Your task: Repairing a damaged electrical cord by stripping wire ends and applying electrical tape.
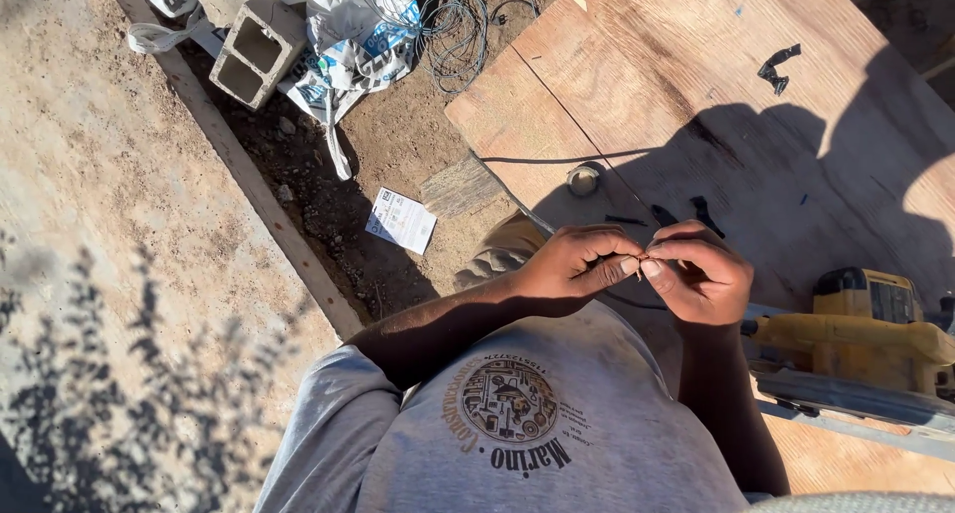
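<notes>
My left hand (577, 262) and my right hand (701, 274) meet fingertip to fingertip in front of my chest. Between them they pinch a small thin piece of wire (645, 254), too small to make out clearly. A dark thin cable runs from under the hands toward the right. Both hands hover over the near edge of a large plywood sheet (676, 85), in shadow. I wear a grey shirt with a round printed emblem.
A yellow power saw (865, 339) rests on the plywood at right. A small tape roll (583, 179) and black scraps lie on the sheet. On the dirt at top are a concrete block (254, 50), white bags, tangled wire (453, 20), and a paper sheet (401, 219).
</notes>
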